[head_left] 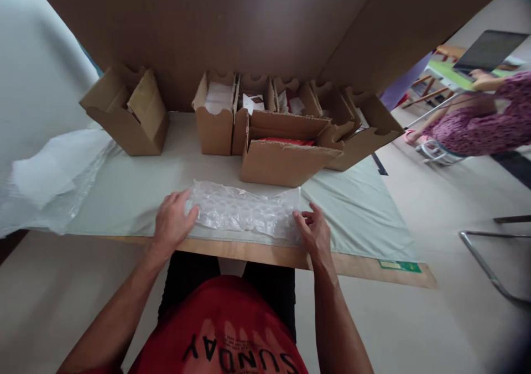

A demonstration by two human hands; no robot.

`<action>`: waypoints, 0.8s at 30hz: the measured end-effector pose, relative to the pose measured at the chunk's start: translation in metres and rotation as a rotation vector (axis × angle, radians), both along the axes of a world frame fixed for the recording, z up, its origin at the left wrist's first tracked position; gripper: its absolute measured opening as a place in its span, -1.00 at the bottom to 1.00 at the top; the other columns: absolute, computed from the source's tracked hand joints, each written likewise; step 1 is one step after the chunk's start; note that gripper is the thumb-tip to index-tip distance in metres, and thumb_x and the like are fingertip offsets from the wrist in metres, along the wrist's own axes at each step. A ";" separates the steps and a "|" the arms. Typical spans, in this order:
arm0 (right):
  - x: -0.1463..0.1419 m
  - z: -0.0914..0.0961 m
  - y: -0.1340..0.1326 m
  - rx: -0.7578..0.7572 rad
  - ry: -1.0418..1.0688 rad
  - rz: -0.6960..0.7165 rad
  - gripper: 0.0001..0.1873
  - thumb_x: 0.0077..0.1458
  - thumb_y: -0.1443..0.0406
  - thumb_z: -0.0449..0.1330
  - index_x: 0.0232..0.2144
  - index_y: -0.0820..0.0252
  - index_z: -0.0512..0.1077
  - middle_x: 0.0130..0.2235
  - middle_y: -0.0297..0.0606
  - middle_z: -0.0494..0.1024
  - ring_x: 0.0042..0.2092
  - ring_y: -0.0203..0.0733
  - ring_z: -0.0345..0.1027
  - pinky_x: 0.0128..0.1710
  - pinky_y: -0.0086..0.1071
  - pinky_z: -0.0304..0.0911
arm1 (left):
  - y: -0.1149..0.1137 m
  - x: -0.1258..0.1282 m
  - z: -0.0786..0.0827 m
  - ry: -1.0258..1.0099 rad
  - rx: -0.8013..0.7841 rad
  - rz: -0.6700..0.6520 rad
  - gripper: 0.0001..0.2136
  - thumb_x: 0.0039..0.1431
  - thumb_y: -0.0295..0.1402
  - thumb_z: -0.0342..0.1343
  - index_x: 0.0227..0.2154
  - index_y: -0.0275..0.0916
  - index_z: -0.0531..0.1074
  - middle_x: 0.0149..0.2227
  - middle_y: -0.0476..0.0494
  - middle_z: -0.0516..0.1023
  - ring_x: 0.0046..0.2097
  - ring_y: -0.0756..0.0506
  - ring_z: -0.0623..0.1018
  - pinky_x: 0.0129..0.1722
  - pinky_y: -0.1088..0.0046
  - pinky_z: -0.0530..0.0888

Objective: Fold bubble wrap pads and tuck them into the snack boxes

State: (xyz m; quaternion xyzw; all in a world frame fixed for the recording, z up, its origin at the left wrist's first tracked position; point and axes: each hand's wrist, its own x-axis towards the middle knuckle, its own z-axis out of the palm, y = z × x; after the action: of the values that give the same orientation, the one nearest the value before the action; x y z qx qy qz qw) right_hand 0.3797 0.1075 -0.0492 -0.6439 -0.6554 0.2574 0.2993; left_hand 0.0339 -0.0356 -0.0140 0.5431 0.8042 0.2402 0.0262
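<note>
A strip of clear bubble wrap (244, 208) lies crumpled along the front of the cloth-covered table. My left hand (175, 219) rests at its left end, thumb and fingers apart, touching the edge. At the opposite end is my right hand (314, 231), its thumb against the wrap and its fingers loosely bent with a gap between them. Just behind the strip stands a cardboard box (286, 161) with something red inside.
Several narrow open cardboard bins (215, 128) line the back, holding white items. Another cardboard bin (143, 117) stands at left. Clear plastic sheeting (53, 180) hangs over the left edge. A tall cardboard panel (249, 25) rises behind. At right, a person (485, 114) sits by a laptop (489, 50).
</note>
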 end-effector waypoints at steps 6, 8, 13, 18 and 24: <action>-0.006 0.003 0.000 -0.046 -0.036 0.053 -0.17 -0.01 -0.04 0.21 0.20 0.35 0.39 -0.46 -0.31 0.52 -0.41 -0.12 0.36 -0.39 -0.30 0.19 | 0.025 0.087 -0.023 0.042 0.035 -0.477 -0.68 0.23 -0.31 0.17 0.04 -0.10 0.53 0.28 -0.19 0.45 0.34 -0.32 0.35 0.30 -0.02 0.36; -0.003 0.008 -0.002 -0.078 0.090 0.098 -0.22 0.01 -0.03 0.22 0.17 0.37 0.41 -0.53 -0.38 0.45 -0.46 -0.16 0.32 -0.43 -0.32 0.19 | 0.027 0.105 -0.033 0.067 -0.002 -0.546 -0.66 0.26 -0.27 0.18 0.07 -0.14 0.52 0.29 -0.26 0.44 0.35 -0.35 0.33 0.29 -0.09 0.34; -0.009 0.038 -0.023 -0.129 0.438 0.162 -0.32 0.12 -0.09 0.24 0.13 0.21 0.41 -0.41 -0.28 0.56 -0.40 -0.12 0.42 -0.46 -0.30 0.32 | 0.024 0.115 -0.038 0.057 -0.036 -0.567 -0.65 0.28 -0.25 0.18 0.09 -0.18 0.51 0.31 -0.33 0.40 0.36 -0.37 0.32 0.34 -0.13 0.24; -0.060 0.058 -0.045 -0.193 0.597 0.395 -0.36 0.20 -0.07 0.19 0.21 0.10 0.34 -0.08 -0.12 0.61 -0.25 -0.13 0.52 -0.32 -0.26 0.46 | 0.024 0.111 -0.034 -0.047 -0.012 -0.580 -0.66 0.24 -0.28 0.20 0.07 -0.18 0.53 0.27 -0.32 0.44 0.34 -0.37 0.33 0.36 -0.13 0.23; -0.106 0.038 -0.046 -0.240 0.486 0.594 -0.39 0.17 0.05 0.22 0.21 0.13 0.35 0.01 -0.08 0.60 -0.12 -0.11 0.53 -0.20 -0.27 0.44 | 0.004 0.098 -0.035 -0.182 0.186 -0.580 -0.77 0.35 -0.41 0.03 -0.08 -0.22 0.56 -0.08 -0.28 0.63 -0.02 -0.21 0.59 0.06 0.13 0.54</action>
State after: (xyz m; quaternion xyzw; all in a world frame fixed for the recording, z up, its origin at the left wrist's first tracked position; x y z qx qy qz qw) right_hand 0.2738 0.0620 -0.0116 -0.3772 -0.6884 0.5524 0.2806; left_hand 0.1318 -0.0317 -0.0493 0.7261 0.5848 0.3427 0.1158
